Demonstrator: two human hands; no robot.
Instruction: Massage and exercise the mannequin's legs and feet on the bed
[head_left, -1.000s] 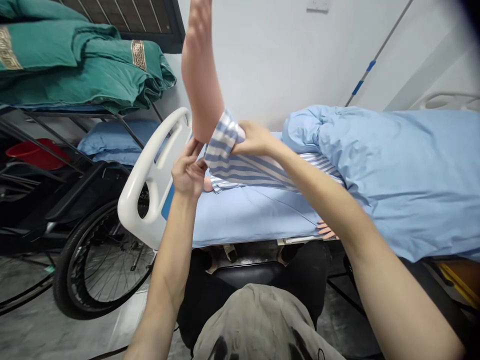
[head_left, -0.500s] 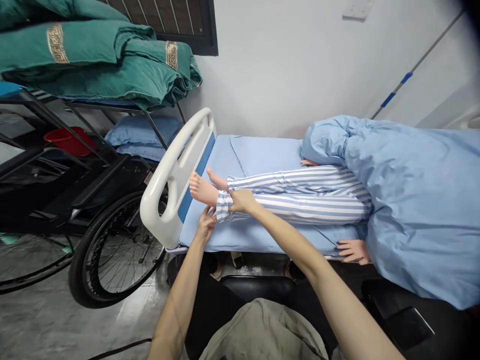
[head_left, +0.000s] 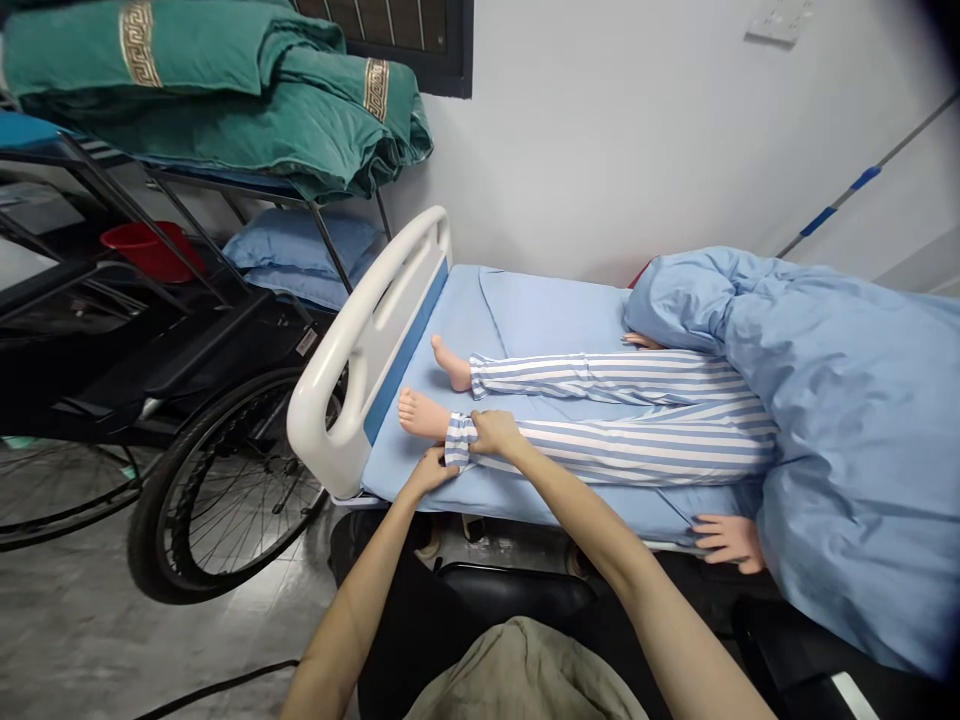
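A mannequin lies on the bed in blue-and-white striped trousers (head_left: 645, 440). My right hand (head_left: 495, 435) is closed over its nearer lower leg, just above the ankle, with fingers around the trouser fabric. Low at the nearer trouser cuff (head_left: 457, 440) is my left hand (head_left: 433, 472), fingers bent against the cuff's edge and partly hidden. The bare nearer foot (head_left: 424, 413) points up and toward the footboard. Farther off, the other foot (head_left: 451, 364) rests on the blue sheet (head_left: 551, 300), apart from the first.
A white footboard (head_left: 322, 390) rises left of the feet. A blue quilt (head_left: 862, 430) covers the mannequin's upper body, and one mannequin hand (head_left: 731, 540) hangs over the near bed edge. A wheelchair wheel (head_left: 217, 500) stands at the left, below green folded bedding (head_left: 247, 110).
The nearer leg has moved toward me, away from the other leg, with my right hand on it. My left hand has turned inward against the cuff. The view has shifted slightly.
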